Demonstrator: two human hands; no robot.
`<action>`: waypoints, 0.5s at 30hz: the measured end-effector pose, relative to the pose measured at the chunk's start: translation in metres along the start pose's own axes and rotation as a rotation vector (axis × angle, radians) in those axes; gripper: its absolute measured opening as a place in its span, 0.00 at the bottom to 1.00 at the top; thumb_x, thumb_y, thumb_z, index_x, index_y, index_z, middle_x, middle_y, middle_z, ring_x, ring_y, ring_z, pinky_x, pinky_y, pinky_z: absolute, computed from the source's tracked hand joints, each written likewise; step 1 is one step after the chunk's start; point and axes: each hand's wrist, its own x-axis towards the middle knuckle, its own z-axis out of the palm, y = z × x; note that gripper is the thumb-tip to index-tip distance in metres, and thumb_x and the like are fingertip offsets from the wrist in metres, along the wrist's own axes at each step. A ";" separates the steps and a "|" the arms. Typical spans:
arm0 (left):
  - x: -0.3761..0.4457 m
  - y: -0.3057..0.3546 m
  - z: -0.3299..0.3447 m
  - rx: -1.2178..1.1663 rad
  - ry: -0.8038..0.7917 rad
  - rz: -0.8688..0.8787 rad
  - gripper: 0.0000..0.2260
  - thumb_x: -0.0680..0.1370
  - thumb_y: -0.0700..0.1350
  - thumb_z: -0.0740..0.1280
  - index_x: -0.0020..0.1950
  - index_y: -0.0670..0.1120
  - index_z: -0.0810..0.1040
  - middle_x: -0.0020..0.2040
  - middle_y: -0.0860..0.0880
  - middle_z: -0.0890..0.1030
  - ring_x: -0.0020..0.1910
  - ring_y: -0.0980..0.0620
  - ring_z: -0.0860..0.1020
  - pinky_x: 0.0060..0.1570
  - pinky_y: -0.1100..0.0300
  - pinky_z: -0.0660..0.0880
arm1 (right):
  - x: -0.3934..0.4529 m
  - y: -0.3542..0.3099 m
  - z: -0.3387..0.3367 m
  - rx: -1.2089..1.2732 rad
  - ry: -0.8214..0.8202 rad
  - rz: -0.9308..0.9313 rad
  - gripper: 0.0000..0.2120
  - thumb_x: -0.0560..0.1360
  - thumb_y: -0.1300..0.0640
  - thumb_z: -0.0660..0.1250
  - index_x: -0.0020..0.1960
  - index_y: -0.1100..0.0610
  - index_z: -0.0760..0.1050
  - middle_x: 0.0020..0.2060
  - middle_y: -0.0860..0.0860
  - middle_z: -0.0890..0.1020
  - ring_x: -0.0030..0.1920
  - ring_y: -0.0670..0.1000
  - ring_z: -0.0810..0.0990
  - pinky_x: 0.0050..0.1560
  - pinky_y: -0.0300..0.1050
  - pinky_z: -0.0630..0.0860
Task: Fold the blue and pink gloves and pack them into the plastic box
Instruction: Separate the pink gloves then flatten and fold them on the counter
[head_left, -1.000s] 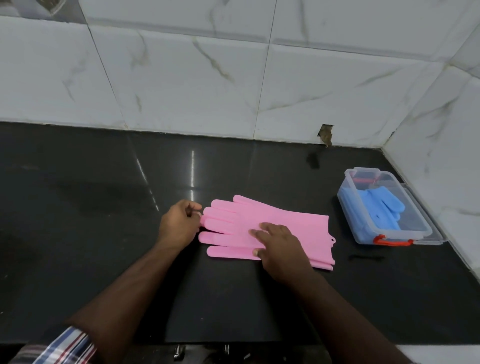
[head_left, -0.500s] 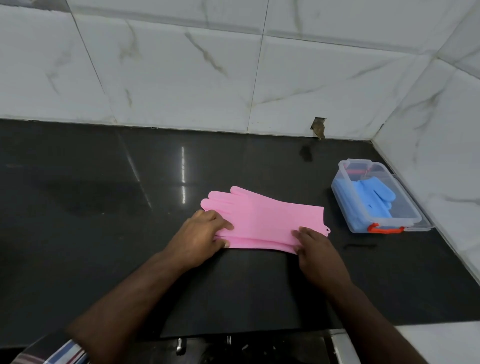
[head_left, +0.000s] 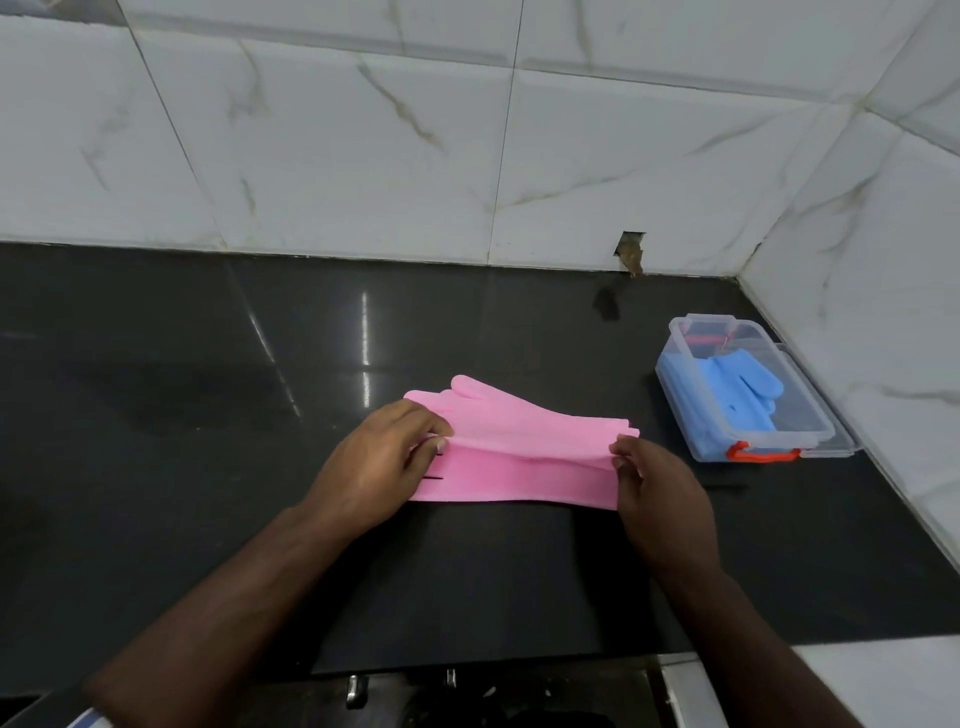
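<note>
Near the middle of the black counter (head_left: 208, 467), lying flat with fingers toward the left: pink gloves (head_left: 519, 447), stacked, cuffs toward the right. Upper layer lifted along its near edge, raised off the layer below, which stays flat on the counter (a pale fold line showing between the two layers). Pinched at the finger end by the left hand (head_left: 384, 462), thumb and fingertips closed on the raised edge. Pinched at the cuff end by the right hand (head_left: 657, 483), grip closed on the same raised edge, thumb on top.

Well apart to the right, close to the corner of the tiled wall (head_left: 363, 156): clear plastic box (head_left: 691, 410), open, with an orange latch (head_left: 761, 453) at its near end. Inside it, blue gloves (head_left: 737, 389), folded, fingers pointing toward the far right. Beside the box against the right wall, touching it, a clear lid (head_left: 831, 447) (partly hidden behind the box). Farther back, a small broken notch (head_left: 631, 252) at the base of the wall tiles.
</note>
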 end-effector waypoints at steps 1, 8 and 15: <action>-0.005 -0.001 0.000 -0.001 -0.010 0.006 0.05 0.80 0.46 0.66 0.53 0.54 0.80 0.50 0.62 0.77 0.50 0.59 0.75 0.49 0.61 0.73 | -0.001 0.001 0.000 -0.001 -0.018 -0.002 0.11 0.79 0.57 0.64 0.60 0.51 0.78 0.59 0.49 0.82 0.59 0.49 0.78 0.60 0.49 0.76; -0.032 -0.010 0.007 -0.003 -0.115 -0.039 0.05 0.79 0.47 0.67 0.51 0.57 0.79 0.48 0.63 0.77 0.50 0.62 0.73 0.48 0.65 0.71 | 0.000 0.006 0.004 0.048 -0.268 0.062 0.15 0.75 0.65 0.64 0.55 0.50 0.81 0.63 0.47 0.80 0.64 0.48 0.75 0.66 0.44 0.68; -0.005 -0.018 0.005 -0.098 0.092 -0.451 0.07 0.77 0.44 0.68 0.54 0.52 0.79 0.51 0.56 0.76 0.49 0.59 0.75 0.52 0.57 0.73 | 0.049 0.020 0.002 0.107 -0.179 0.267 0.22 0.76 0.63 0.67 0.68 0.52 0.74 0.66 0.54 0.77 0.64 0.52 0.75 0.65 0.51 0.73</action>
